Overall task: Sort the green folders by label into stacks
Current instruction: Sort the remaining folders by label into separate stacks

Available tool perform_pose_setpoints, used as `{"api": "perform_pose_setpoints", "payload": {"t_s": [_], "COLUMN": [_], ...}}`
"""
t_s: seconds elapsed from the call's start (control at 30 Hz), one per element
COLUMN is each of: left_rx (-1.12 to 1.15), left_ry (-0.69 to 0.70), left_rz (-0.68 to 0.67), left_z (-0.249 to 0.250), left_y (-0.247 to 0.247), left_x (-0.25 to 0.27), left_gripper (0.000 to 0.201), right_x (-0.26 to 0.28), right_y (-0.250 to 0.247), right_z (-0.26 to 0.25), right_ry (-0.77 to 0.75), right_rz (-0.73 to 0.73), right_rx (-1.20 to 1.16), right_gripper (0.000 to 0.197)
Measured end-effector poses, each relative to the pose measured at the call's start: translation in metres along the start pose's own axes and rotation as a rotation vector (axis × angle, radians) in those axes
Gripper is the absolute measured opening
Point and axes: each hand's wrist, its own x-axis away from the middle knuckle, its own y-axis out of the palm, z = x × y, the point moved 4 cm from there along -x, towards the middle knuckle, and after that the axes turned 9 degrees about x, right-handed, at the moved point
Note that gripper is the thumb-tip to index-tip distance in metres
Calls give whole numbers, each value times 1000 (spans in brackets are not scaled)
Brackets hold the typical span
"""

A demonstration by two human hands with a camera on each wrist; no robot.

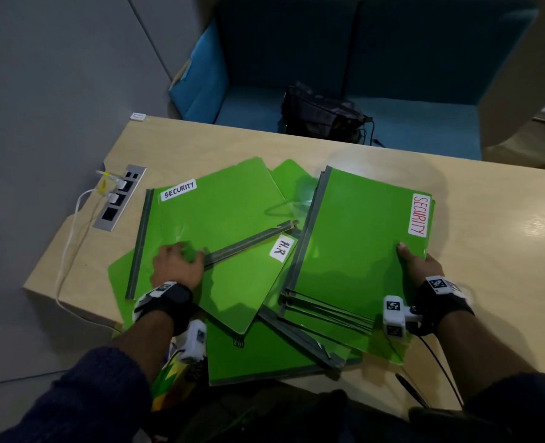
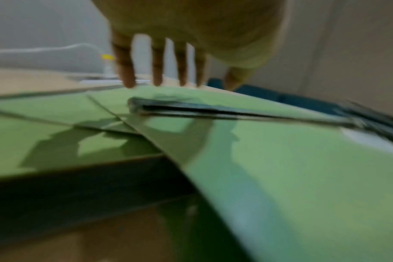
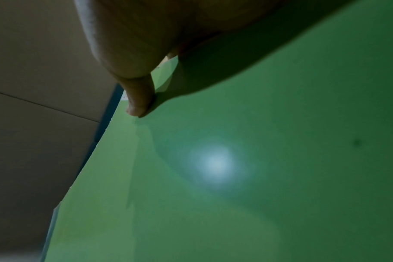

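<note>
Green folders lie fanned over the beige table. At the left a folder labelled SECURITY in black lies flat, and my left hand rests on its near part with straight fingers touching the cover. A folder labelled H.R overlaps it in the middle. On the right, a folder with a red SECURITY label tops a stack of several. My right hand grips its near right edge, thumb on the cover and fingers hidden underneath. How many folders that hand holds I cannot tell.
A metal socket panel with white cables plugged in sits at the table's left edge. A black bag lies on the blue sofa beyond the far edge. A dark pen lies near the front right.
</note>
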Motion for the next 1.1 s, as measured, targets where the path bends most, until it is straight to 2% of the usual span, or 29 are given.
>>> {"api": "perform_pose_setpoints", "payload": {"t_s": [0.03, 0.07, 0.1, 0.13, 0.27, 0.33, 0.43, 0.53, 0.6, 0.63, 0.67, 0.73, 0.77, 0.8, 0.87, 0.97, 1.03, 1.1], "left_rx": [13, 24, 10, -1, 163, 345, 486, 590, 791, 875, 957, 1157, 1259, 1351, 1485, 1567, 1539, 1423], "left_ry": [-223, -385, -473, -497, -514, -562, -632, -632, -633, -608, -569, -504, -475, -432, -336, -120, 66, 320], "left_rz": [-28, -94, -162, -213, -255, -306, -482, -504, -467, -436, -398, -295, -249, -183, -19, 129, 168, 273], "left_z": [-8, -14, -17, -18, -20, -22, -17, -18, -13, -10, -5, -4, -2, 2, 16, 66, 112, 163], "left_y": [1, 5, 6, 9, 15, 18, 19, 14, 5, -1, -7, -17, -25, -34, -55, -90, -115, -151], "left_x": [-3, -3, -2, -5, -23, -24, -18, -24, -26, -28, -31, -44, -48, -51, -57, -56, -55, -43], "left_gripper": [84, 100, 109, 111, 107, 91, 66, 48, 22, 12, 10, 47, 56, 51, 26, 36, 28, 16], "right_x": [0, 1, 1, 1, 1, 1, 1, 1, 1, 0, 0, -1, -1, -2, -1, 0, -1, -3], "right_y": [0, 0, 0, 0, -1, 0, 0, -1, 0, 0, 0, 0, 0, 1, 1, 0, 0, -1], "right_z": [0, 0, 0, -1, -2, -2, -1, -1, -2, -1, -2, 0, 1, 1, 1, 0, 0, 1], "right_ry": [-4, -5, -5, -6, -16, -18, -24, -36, -33, -30, -32, -36, -37, -38, -40, -49, -51, -50], "right_rz": [-5, -9, -9, -3, 8, 7, 1, 2, -4, -6, -6, -8, -10, -11, -3, -12, -28, -32], "right_rx": [9, 17, 21, 22, 53, 52, 36, 24, 15, 11, 7, 9, 10, 7, -3, -4, 1, -6], "right_gripper": [59, 59, 60, 59, 58, 58, 56, 54, 54, 55, 55, 54, 54, 54, 54, 50, 50, 53]}}
